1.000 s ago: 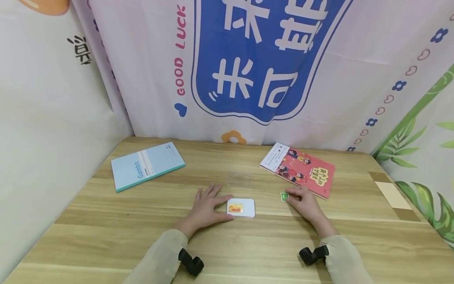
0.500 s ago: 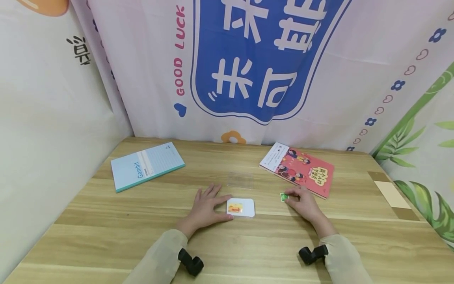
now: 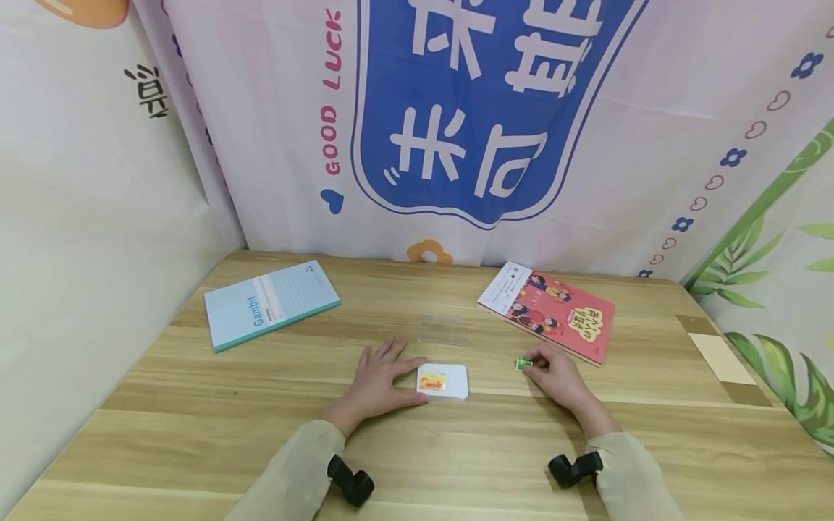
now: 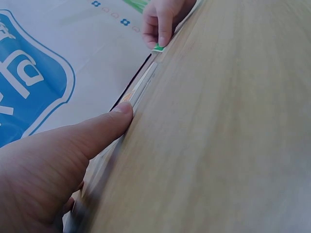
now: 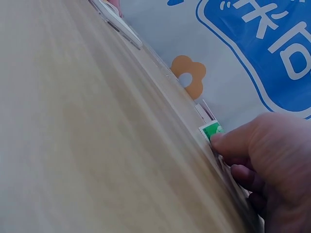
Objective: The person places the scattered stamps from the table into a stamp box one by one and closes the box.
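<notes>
My left hand [image 3: 376,387] spans the left end of a shallow clear plastic box [image 3: 467,395] on the table, holding it between thumb and index finger. Inside lies a white card [image 3: 457,378], with an orange-yellow postage stamp [image 3: 433,381] on its left part. To the right, my right hand [image 3: 556,373] pinches a small green postage stamp with a white edge [image 5: 210,129] between thumb and fingers, just over the table; it appears tilted. In the left wrist view the thumb [image 4: 119,116] touches the box's edge. A clear plastic lid [image 3: 441,331] lies flat behind the box.
A light blue notebook [image 3: 270,304] lies at the back left of the wooden table [image 3: 430,463]. A red illustrated book [image 3: 554,307] lies at the back right, close behind my right hand. Printed cloth [image 3: 280,145] hangs behind the table.
The green stamp has tipped in my right fingers, so less of its face shows in the head view. My left hand and the box have stayed put.
</notes>
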`<state>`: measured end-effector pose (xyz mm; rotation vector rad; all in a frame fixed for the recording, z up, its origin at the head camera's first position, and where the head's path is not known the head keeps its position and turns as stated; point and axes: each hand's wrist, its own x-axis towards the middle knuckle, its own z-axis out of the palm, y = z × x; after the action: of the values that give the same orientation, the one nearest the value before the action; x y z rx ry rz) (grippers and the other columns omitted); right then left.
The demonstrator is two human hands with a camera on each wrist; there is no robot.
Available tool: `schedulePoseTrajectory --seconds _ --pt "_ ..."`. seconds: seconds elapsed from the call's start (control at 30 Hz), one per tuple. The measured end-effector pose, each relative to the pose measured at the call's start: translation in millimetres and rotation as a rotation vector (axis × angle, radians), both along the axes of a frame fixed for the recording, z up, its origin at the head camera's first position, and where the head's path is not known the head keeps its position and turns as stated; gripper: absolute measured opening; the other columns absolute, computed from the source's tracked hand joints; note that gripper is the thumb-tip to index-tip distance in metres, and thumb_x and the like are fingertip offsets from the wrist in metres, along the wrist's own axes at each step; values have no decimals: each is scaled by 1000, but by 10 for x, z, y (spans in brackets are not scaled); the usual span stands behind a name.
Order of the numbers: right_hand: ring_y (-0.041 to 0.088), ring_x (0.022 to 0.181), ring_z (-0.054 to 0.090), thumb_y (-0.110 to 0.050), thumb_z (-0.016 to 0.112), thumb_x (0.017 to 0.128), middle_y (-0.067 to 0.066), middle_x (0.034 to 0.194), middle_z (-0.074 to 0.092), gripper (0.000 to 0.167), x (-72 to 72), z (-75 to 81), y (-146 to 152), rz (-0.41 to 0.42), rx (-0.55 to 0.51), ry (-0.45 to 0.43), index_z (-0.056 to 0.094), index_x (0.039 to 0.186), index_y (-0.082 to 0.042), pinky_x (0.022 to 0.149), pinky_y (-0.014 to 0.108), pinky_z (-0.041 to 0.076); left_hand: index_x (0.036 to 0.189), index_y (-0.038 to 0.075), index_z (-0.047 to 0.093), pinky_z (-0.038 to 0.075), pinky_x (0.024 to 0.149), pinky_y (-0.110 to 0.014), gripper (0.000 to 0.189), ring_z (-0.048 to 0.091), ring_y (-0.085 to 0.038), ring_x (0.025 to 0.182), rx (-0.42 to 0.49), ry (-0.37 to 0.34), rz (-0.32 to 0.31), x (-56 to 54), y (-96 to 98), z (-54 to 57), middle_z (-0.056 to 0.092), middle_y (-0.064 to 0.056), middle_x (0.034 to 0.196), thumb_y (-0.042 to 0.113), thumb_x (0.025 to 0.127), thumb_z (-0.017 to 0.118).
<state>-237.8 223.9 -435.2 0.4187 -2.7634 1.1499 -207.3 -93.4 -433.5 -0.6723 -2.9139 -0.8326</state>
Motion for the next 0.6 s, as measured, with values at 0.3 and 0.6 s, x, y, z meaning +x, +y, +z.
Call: schedulePoseTrajectory --seconds 0.3,0.6 --pt "16 69 46 -1 63 76 4 78 53 18 6 20 -18 3 -34 -38 60 93 -1 60 26 40 122 26 51 -1 95 -54 65 10 -31 127 0 -3 3 -9 -4 -3 24 -12 138 60 67 59" --pt "15 66 41 0 63 75 2 75 49 17 22 27 -11 22 -24 -11 65 92 -2 56 25 36 122 27 51 -1 95 -54 65 10 -31 127 -6 0 4 -16 -6 -5 24 -12 138 61 67 58"
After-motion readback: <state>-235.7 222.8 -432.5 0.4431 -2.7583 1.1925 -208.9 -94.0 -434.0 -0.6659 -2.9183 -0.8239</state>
